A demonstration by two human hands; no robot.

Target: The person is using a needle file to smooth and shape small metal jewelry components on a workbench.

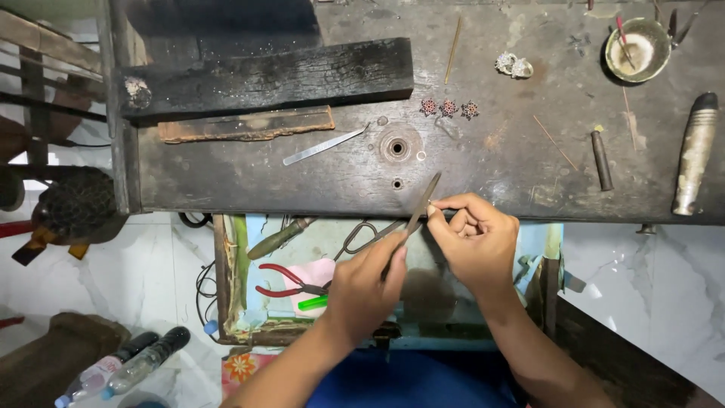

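Observation:
My left hand point(366, 283) grips a slim metal file point(424, 202) that slants up to the right over the front edge of the dark workbench point(302, 174). My right hand point(472, 238) pinches something very small at its fingertips against the file; the piece is too small to make out. Both hands hover above an open drawer point(230, 287) below the bench. Three small round red-and-dark ornaments point(449, 108) lie in a row on the bench behind the hands.
A charred wooden block point(264, 75), a flat metal strip point(321, 147), a round metal socket point(398, 147), a small bowl point(638, 49) and a metal handle point(695, 151) lie on the bench. Red pliers point(283, 283) and scissors point(362, 236) rest in the drawer. Plastic bottles point(124, 366) lie on the floor.

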